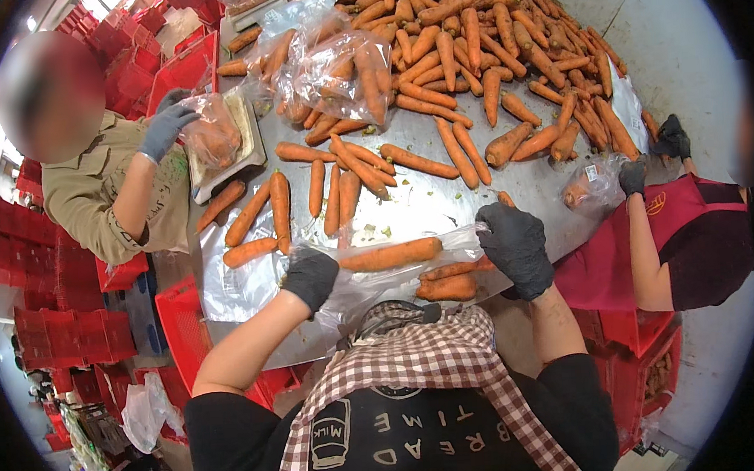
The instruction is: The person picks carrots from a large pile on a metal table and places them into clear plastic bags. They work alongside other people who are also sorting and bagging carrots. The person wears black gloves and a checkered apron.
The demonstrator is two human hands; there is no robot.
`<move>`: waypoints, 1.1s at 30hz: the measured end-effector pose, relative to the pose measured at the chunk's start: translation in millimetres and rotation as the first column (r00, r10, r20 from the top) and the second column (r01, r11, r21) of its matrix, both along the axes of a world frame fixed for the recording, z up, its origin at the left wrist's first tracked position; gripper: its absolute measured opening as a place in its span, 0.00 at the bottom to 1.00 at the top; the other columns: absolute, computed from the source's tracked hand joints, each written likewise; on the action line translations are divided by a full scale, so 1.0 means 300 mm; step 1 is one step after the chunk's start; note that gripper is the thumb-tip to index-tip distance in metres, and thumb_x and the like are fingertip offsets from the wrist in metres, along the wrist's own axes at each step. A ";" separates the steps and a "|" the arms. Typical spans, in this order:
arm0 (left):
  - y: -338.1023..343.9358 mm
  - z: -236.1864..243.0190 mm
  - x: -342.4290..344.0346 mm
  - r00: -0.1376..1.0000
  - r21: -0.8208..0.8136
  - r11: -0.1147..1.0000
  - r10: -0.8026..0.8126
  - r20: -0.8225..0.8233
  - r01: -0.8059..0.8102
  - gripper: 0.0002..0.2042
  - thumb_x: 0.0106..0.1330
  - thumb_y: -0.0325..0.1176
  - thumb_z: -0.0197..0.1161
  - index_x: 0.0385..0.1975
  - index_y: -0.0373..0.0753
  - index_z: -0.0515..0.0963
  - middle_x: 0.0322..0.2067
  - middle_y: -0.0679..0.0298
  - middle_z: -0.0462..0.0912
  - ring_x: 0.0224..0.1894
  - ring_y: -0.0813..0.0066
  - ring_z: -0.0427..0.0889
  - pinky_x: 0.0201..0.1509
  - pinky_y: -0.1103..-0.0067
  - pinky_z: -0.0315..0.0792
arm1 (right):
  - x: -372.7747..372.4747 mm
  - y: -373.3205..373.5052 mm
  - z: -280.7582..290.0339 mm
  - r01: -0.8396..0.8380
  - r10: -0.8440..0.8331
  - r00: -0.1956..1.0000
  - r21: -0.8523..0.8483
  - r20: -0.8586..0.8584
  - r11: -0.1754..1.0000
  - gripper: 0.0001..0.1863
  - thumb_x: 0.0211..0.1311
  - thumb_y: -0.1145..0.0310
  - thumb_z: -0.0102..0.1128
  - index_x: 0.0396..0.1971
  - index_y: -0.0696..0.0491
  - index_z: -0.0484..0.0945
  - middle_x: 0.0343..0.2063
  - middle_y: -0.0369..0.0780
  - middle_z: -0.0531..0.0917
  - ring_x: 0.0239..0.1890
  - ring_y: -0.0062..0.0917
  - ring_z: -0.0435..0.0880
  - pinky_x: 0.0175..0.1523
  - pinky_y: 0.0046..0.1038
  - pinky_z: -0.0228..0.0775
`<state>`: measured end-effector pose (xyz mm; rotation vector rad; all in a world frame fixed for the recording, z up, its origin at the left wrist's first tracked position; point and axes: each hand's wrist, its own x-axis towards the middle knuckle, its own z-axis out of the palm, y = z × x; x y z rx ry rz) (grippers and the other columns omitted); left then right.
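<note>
My left hand (311, 278), in a black glove, grips one side of a clear plastic bag (356, 289) close to the table's near edge. The bag's other side is pinched in my right hand (517, 249), also gloved in black, and the plastic is stretched between the two. One carrot (391, 255) lies along the stretched plastic; whether it is inside or behind it I cannot tell. Just below, more carrots (448, 287) show close to my right hand, apparently within the bag. Loose carrots (280, 211) lie on the metal table beyond my left hand.
A large carrot pile (469, 43) covers the table's far side, with filled bags (334, 76) beside it. At left, a co-worker handles a bagged load (214, 137) on a scale (249, 144). Another, at right, holds a bag (592, 182). Red crates (181, 327) stand around the table.
</note>
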<state>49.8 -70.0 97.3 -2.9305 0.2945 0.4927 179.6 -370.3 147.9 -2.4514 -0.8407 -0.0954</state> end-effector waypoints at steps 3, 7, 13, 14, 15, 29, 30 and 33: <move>-0.026 0.183 -0.037 0.994 -0.014 0.999 0.032 0.103 -0.031 0.06 0.47 0.26 0.53 0.15 0.37 0.77 0.15 0.52 0.76 0.23 0.60 0.77 0.29 0.69 0.68 | 0.006 0.016 0.028 -0.114 0.134 0.980 0.135 -0.149 0.984 0.07 0.44 0.72 0.55 0.26 0.56 0.77 0.22 0.40 0.79 0.26 0.29 0.79 0.34 0.27 0.69; -0.038 0.221 -0.110 0.977 -0.298 0.953 0.114 0.178 -0.057 0.05 0.50 0.27 0.51 0.22 0.35 0.75 0.22 0.53 0.76 0.25 0.59 0.77 0.30 0.68 0.69 | 0.020 -0.002 0.011 0.099 0.247 0.744 0.468 -0.621 0.878 0.10 0.46 0.74 0.55 0.31 0.59 0.75 0.25 0.38 0.79 0.26 0.23 0.78 0.35 0.22 0.69; -0.057 0.110 -0.107 0.999 -0.194 0.980 0.039 -0.002 -0.039 0.06 0.51 0.29 0.53 0.23 0.35 0.75 0.20 0.53 0.76 0.26 0.59 0.77 0.30 0.68 0.70 | -0.038 0.053 -0.029 0.458 0.454 0.347 0.571 -0.820 0.681 0.23 0.48 0.69 0.55 0.46 0.60 0.68 0.28 0.37 0.78 0.23 0.15 0.73 0.28 0.15 0.64; -0.066 0.118 -0.088 0.999 -0.231 0.973 0.015 -0.033 -0.022 0.07 0.51 0.30 0.53 0.22 0.35 0.76 0.19 0.54 0.77 0.26 0.59 0.78 0.30 0.68 0.70 | -0.045 0.057 -0.033 0.484 0.449 0.365 0.578 -0.816 0.656 0.24 0.48 0.68 0.56 0.47 0.60 0.68 0.26 0.37 0.77 0.20 0.13 0.71 0.25 0.13 0.62; -0.072 0.138 -0.073 0.998 -0.275 0.961 -0.012 -0.068 -0.007 0.07 0.51 0.32 0.54 0.21 0.35 0.77 0.18 0.56 0.77 0.26 0.60 0.78 0.29 0.69 0.71 | -0.050 0.055 -0.033 0.515 0.435 0.379 0.577 -0.816 0.634 0.25 0.48 0.67 0.56 0.48 0.60 0.67 0.25 0.36 0.76 0.18 0.12 0.70 0.22 0.11 0.60; 0.485 -0.318 0.258 0.396 -0.591 0.433 0.896 0.201 -0.680 0.26 0.49 0.47 0.63 0.40 0.31 0.73 0.32 0.48 0.78 0.36 0.54 0.77 0.39 0.71 0.70 | -0.020 0.070 -0.043 0.368 0.378 0.398 0.523 -0.836 0.769 0.21 0.55 0.62 0.56 0.48 0.55 0.69 0.27 0.32 0.78 0.20 0.08 0.66 0.24 0.10 0.55; 0.489 -0.326 0.265 0.369 -0.589 0.331 0.927 0.059 -0.737 0.27 0.46 0.50 0.64 0.41 0.34 0.72 0.37 0.49 0.77 0.42 0.53 0.76 0.45 0.69 0.69 | -0.020 0.070 -0.043 0.366 0.362 0.398 0.508 -0.843 0.780 0.21 0.55 0.62 0.56 0.48 0.55 0.69 0.27 0.32 0.78 0.20 0.08 0.66 0.24 0.10 0.55; 0.429 -0.250 0.306 0.291 -0.340 0.234 0.949 -0.124 -0.911 0.29 0.44 0.49 0.64 0.43 0.34 0.73 0.39 0.48 0.77 0.42 0.55 0.77 0.45 0.70 0.69 | -0.021 0.065 -0.032 0.384 0.368 0.372 0.502 -0.852 0.775 0.20 0.55 0.63 0.56 0.48 0.55 0.69 0.27 0.32 0.78 0.21 0.08 0.66 0.24 0.10 0.55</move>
